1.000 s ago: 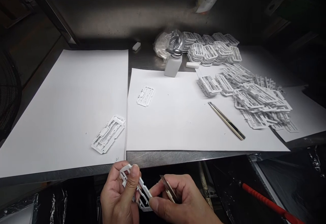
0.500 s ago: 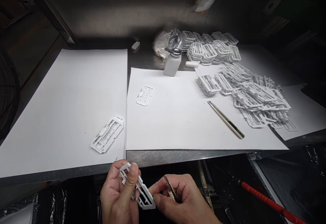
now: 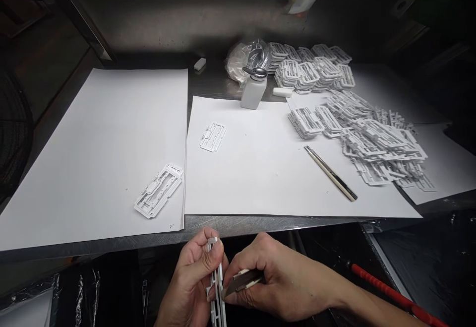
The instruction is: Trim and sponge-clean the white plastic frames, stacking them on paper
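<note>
My left hand (image 3: 195, 280) is closed on a white plastic frame (image 3: 218, 294) with slots, held nearly edge-on in front of the bench, thumb on its upper end. In my right hand (image 3: 273, 280) is a small knife (image 3: 241, 281) with a flat metal blade and a pale handle. Its blade tip is at the frame's right edge; whether it touches I cannot tell. Similar white frames (image 3: 159, 191) lie overlapped on the left paper. Another single frame (image 3: 213, 137) lies on the middle paper.
A metal-and-cream strip tool (image 3: 330, 173) lies on the middle paper sheet (image 3: 253, 188). Piled frames (image 3: 386, 143) stand at right, more stacks (image 3: 312, 71) behind. A white pump bottle (image 3: 254, 91) stands beside a plastic bag (image 3: 240, 64). A red rod (image 3: 383, 287) is below the bench edge.
My left hand has moved right and turned the frame from a slanted face view to nearly edge-on. The knife in my right hand has swung so its blade points toward the frame.
</note>
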`<state>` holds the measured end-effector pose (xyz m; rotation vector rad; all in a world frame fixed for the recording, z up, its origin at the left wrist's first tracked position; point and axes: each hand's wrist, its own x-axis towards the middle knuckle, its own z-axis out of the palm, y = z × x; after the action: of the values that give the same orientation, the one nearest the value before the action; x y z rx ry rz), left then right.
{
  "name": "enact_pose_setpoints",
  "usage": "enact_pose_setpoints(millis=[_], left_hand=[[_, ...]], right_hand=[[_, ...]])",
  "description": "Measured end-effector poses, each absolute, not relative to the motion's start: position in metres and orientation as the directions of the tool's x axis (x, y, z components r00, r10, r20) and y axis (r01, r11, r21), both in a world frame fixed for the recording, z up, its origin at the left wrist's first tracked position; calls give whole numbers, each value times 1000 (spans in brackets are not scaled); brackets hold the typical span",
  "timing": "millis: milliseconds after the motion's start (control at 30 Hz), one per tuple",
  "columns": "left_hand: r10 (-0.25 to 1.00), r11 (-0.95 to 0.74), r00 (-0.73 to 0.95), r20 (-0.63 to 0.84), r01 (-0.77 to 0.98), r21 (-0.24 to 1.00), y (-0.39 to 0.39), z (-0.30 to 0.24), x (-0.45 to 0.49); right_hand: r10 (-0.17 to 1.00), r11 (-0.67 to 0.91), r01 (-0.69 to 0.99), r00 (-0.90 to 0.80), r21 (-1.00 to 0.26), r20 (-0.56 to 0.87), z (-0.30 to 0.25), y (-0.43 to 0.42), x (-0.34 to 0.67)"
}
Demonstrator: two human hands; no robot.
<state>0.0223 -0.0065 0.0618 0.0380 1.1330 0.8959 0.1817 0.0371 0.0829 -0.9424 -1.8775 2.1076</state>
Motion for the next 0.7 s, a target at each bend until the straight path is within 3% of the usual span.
enact_pose_setpoints(millis=[233,400,700], left_hand=[[639,691,204,-742,-577,436,-4,60,23],[621,718,275,-733,-575,392,-5,56,21],[627,689,291,-723,-639,341,-2,57,21]], right_hand=[[447,-25,354,-832,-935,-328,85,48,179],[422,151,329,-874,-932,-240,84,51,177],[440,130,265,-879,-955,-184,81,49,180]])
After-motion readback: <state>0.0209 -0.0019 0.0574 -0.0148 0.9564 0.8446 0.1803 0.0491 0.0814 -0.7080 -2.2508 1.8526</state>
